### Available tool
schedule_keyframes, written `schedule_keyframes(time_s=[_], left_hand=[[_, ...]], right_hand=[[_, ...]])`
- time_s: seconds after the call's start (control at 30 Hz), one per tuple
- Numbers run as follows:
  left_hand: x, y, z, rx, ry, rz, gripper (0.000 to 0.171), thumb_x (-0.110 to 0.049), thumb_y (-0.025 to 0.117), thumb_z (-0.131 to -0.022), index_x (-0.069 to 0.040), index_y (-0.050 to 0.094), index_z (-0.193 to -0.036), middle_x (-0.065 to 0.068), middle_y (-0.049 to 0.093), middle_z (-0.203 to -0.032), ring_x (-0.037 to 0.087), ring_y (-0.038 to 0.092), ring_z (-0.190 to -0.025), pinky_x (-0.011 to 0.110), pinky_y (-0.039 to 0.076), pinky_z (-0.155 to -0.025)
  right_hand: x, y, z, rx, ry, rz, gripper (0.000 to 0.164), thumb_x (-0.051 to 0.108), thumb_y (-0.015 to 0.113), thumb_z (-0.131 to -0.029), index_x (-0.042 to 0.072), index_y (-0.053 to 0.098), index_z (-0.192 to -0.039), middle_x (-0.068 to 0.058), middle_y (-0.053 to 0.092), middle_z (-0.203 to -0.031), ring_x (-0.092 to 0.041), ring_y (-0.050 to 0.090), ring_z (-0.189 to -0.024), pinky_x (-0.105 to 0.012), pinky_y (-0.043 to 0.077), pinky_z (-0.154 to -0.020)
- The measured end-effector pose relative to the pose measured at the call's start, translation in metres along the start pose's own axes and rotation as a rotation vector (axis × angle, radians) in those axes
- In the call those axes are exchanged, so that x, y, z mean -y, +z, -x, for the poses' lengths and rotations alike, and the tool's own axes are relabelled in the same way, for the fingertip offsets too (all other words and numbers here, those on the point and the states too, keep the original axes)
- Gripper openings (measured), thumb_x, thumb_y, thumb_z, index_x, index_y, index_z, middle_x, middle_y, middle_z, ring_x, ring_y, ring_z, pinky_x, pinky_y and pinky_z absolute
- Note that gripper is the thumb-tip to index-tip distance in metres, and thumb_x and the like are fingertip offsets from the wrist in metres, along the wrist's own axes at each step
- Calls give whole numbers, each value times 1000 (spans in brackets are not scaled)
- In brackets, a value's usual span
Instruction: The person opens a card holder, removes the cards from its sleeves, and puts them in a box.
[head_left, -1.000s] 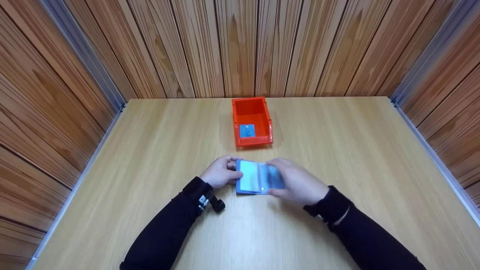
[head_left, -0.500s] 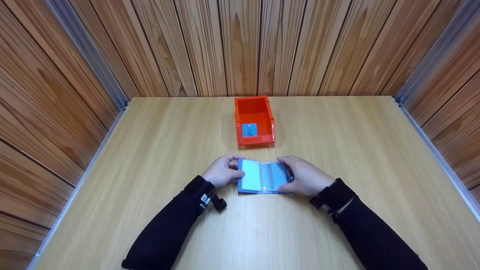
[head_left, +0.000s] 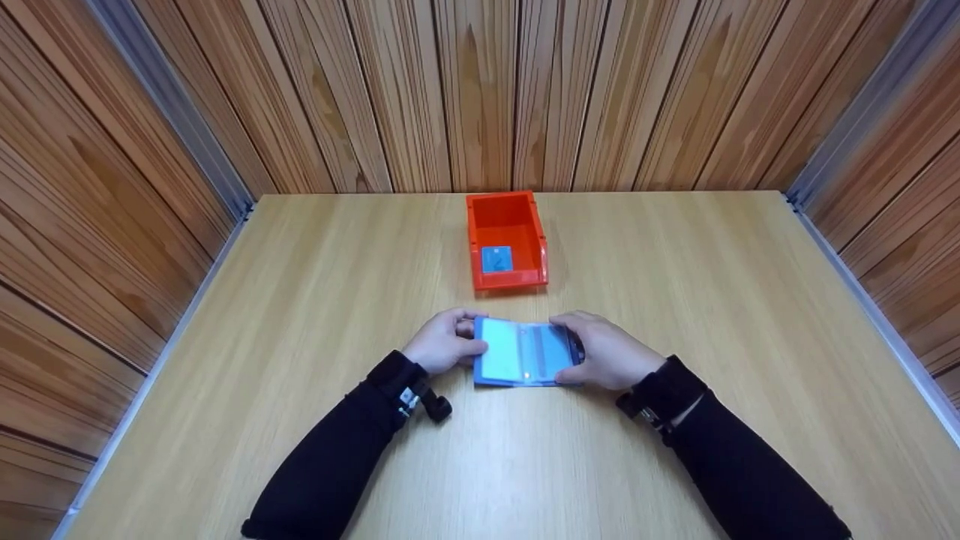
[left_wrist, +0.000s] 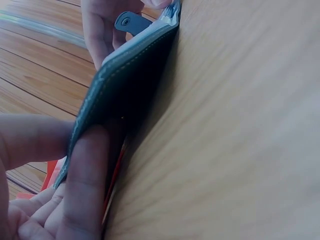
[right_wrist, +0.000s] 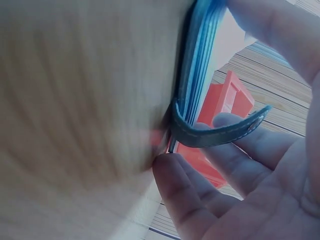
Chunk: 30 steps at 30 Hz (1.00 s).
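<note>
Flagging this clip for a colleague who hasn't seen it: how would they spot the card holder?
On the table, nearer than the red bin, the left hand and right hand grip the card holder. It is blue, spread open like a book, with a strap at its right edge. Unlike the blue square in the bin, it has pages and is held.

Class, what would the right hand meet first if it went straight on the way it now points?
The right hand would first meet the open blue card holder it grips; beyond that, perhaps, the left hand.

Plank walls, pale wooden tabletop
</note>
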<state>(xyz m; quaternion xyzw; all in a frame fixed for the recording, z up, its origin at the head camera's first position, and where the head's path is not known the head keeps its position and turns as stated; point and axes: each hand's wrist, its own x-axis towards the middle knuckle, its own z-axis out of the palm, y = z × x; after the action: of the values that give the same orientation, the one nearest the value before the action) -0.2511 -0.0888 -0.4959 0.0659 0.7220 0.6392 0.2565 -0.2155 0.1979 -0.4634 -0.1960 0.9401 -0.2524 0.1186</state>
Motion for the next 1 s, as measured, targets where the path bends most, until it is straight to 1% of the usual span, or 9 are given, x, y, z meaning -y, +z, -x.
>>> schedule_keyframes(time_s=[0.1, 0.23, 0.33, 0.5, 0.63, 0.87, 1.0], left_hand=[[0, 0, 0, -4, -2, -2, 54, 0, 70, -87, -8, 50, -136, 11, 69, -114, 24, 70, -96, 38, 59, -81], [0, 0, 0, 2, 15, -12, 54, 1, 68, -88, -6, 48, -137, 12, 69, -113, 24, 70, -96, 38, 59, -82], [1, 0, -1, 7, 26, -10, 54, 2, 68, -88, -4, 47, -138, 14, 69, -113, 25, 70, -95, 39, 59, -82], [2, 0, -1, 4, 19, -9, 56, 0, 69, -87, -6, 48, -138, 13, 68, -114, 25, 70, -96, 38, 59, -81], [1, 0, -1, 8, 22, -7, 56, 0, 69, -88, -5, 47, -139, 15, 68, -115, 26, 70, -97, 39, 59, -82], [2, 0, -1, 0, 14, -2, 54, 1, 68, -88, -6, 48, -137, 14, 68, -114, 25, 70, -96, 39, 59, -81], [2, 0, -1, -2, 14, -3, 54, 1, 69, -87, -6, 49, -137, 14, 68, -113, 25, 70, -96, 38, 59, -81]], right_hand=[[0, 0, 0, -10, -16, 0, 88, 34, 87, -73, 10, 44, -147, -8, 49, -143, -24, 48, -126, -46, 39, -111], [-1, 1, -1, -33, -51, 12, 88, 33, 88, -71, 7, 47, -144, -8, 50, -140, -24, 50, -123, -44, 40, -110], [-1, 2, -1, -38, -61, 23, 88, 34, 88, -71, 7, 47, -144, -8, 50, -139, -24, 51, -123, -44, 41, -109], [-1, 2, -1, -31, -31, 28, 91, 35, 87, -72, 8, 43, -147, -10, 50, -142, -25, 50, -125, -47, 40, -110], [0, 2, -1, -25, -5, 27, 91, 37, 87, -72, 10, 43, -147, -9, 50, -140, -24, 50, -122, -46, 41, -109], [-2, 2, -1, -45, -26, 18, 92, 37, 88, -70, 9, 44, -146, -8, 50, -140, -23, 50, -122, -45, 41, -109], [0, 2, -1, -34, -10, 22, 96, 41, 89, -67, 11, 44, -147, -6, 50, -139, -22, 50, -120, -44, 42, -109]])
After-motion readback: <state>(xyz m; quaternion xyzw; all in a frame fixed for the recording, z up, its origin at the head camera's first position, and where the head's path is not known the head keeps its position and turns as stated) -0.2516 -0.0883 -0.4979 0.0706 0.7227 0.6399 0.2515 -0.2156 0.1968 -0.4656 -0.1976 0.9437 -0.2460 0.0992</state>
